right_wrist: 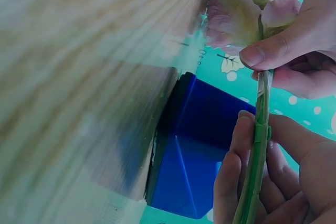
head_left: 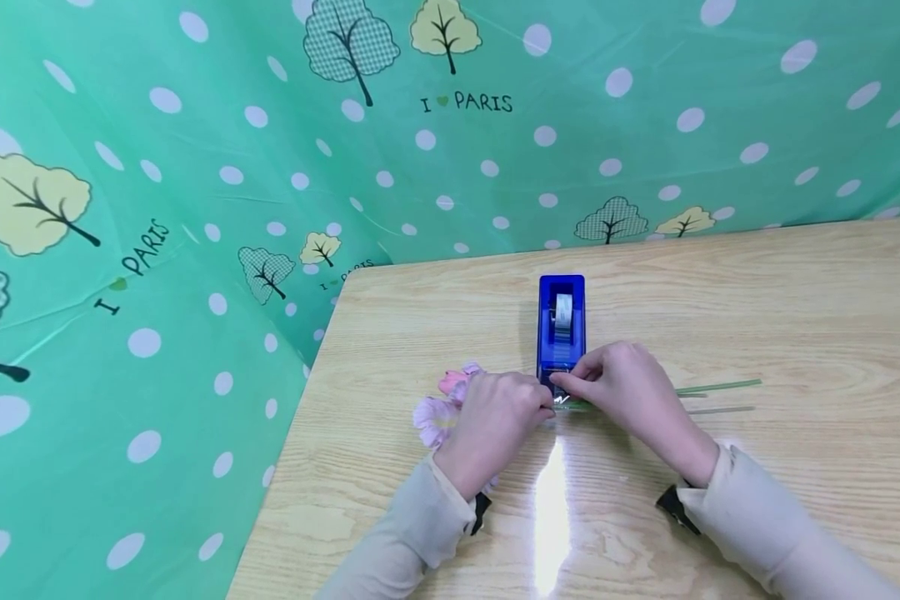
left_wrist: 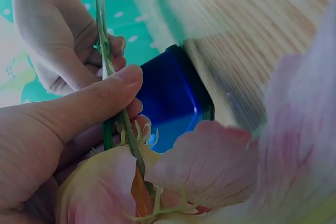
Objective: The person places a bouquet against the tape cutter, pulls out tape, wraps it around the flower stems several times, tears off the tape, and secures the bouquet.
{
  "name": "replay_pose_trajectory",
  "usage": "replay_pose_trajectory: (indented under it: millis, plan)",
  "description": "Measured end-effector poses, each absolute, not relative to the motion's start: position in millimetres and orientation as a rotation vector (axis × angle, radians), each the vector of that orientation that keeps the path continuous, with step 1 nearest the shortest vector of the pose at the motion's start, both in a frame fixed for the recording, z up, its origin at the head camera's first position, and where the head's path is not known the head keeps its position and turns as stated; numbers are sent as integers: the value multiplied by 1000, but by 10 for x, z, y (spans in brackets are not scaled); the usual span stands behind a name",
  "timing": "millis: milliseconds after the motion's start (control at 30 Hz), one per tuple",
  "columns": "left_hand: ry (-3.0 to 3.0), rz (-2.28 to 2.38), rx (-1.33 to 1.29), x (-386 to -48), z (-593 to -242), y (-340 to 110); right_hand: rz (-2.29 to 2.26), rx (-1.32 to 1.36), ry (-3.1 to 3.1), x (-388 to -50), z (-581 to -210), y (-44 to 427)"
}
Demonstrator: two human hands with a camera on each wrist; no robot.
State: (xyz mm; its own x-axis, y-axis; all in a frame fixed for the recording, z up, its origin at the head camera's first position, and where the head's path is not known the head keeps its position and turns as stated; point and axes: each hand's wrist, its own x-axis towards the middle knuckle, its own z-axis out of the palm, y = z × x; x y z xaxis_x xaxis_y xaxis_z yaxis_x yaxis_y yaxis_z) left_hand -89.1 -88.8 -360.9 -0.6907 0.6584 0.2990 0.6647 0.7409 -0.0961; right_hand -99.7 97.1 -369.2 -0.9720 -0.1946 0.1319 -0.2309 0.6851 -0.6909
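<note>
A bunch of pink and lilac artificial flowers [head_left: 433, 421] lies to the left, its green stems [right_wrist: 257, 145] running rightward. With thumb and fingers my left hand [head_left: 498, 421] pinches the stems just below the petals [left_wrist: 210, 166]. My right hand [head_left: 630, 396] has its thumb and fingers bent about the same stems, a little farther along. Clear tape [right_wrist: 264, 82] is on the stems between the two hands. Directly beyond the hands stands a blue tape dispenser [head_left: 546, 333], holding a roll of tape [head_left: 563, 312]; the right fingertips partly cover its near end.
Loose stem ends [head_left: 720, 387] stick out past the right hand over the wooden table [head_left: 757, 317]. A green dotted cloth [head_left: 480, 192] with printed trees hangs behind the table and down its left side. Bright glare [head_left: 552, 517] lies on the tabletop in front of the hands.
</note>
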Motion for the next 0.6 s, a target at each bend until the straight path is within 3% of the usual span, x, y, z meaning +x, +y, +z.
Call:
replay_pose_trajectory:
  millis: [600]
  plan:
    - [-2634,13,-995,-892,-3624,-856,1098,348,-2839,-979,-3694,924]
